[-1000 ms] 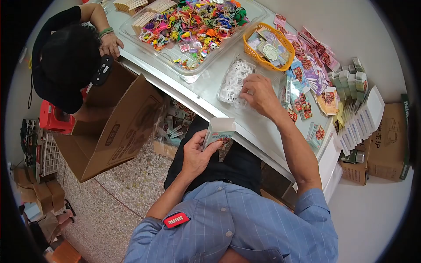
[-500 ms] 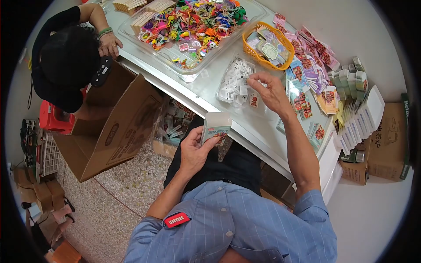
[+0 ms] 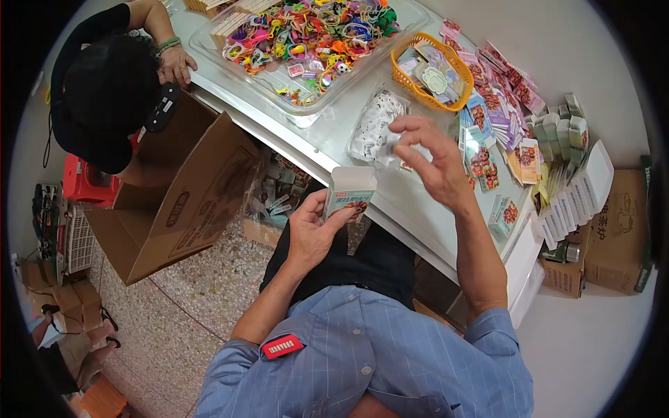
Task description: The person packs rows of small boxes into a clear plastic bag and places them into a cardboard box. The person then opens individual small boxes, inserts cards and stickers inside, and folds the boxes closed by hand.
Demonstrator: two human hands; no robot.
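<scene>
My left hand grips a small pale green and white carton with printed fruit-like pictures, held upright just off the table edge. Its white top flap stands up. Above the table my right hand has thumb and index finger pinched together. Something whitish shows at those fingertips, too blurred to name. Just beyond the fingers lies a clear plastic bag full of small white packets with dark print.
A clear tub of colourful trinkets stands behind. An orange basket holds cards. Printed packs and cartons crowd the right side. At left, another person's hand is by an open cardboard box.
My right hand has drawn back slightly from the bag of packets, toward the carton. My left hand has raised the carton a little and shifted it rightward. The other person's head has moved slightly.
</scene>
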